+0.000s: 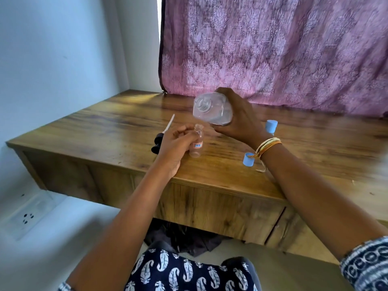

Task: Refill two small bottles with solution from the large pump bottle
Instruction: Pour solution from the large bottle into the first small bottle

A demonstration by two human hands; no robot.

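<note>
Clear large bottle (212, 111) tilted; small bottle (197, 143) upright, uncapped.

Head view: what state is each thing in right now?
Large bottle: pump off, tilted, held in right hand.
Small bottle: uncapped, upright, held by left hand.
Pump head: lying on table.
Blue caps: off, on table.

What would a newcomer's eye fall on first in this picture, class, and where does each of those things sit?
First comes the large clear bottle, tipped on its side in the right hand above the middle of the wooden table. Just below its mouth stands the small open bottle, gripped by the left hand. Behind hangs a pink patterned curtain, and a blue cap lies near the right wrist.
</note>
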